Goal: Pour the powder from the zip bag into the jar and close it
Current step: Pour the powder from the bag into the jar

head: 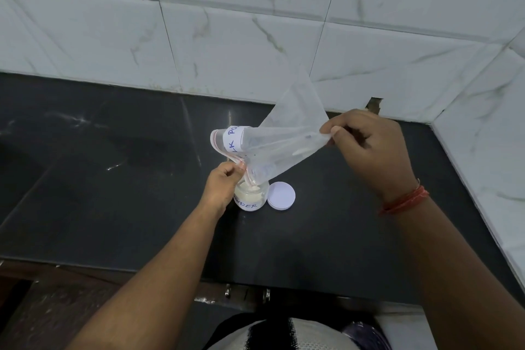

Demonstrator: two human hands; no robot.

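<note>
A clear zip bag (pixel 284 136) with a white handwritten label hangs upside down over a small glass jar (pixel 251 197), its open mouth at the jar's rim. The bag looks almost empty. Pale powder fills the open jar, which stands on the black counter and bears a label. My left hand (pixel 223 187) pinches the bag's zip edge just above the jar. My right hand (pixel 369 148) pinches the bag's bottom edge and holds it up to the right. The jar's white round lid (pixel 281 195) lies flat on the counter, touching the jar's right side.
The black stone counter (pixel 113 179) runs to a white marble-tiled wall (pixel 255 37) at the back and another at the right. A counter front edge with metal fittings (pixel 247 294) lies near me. A red thread band sits on my right wrist.
</note>
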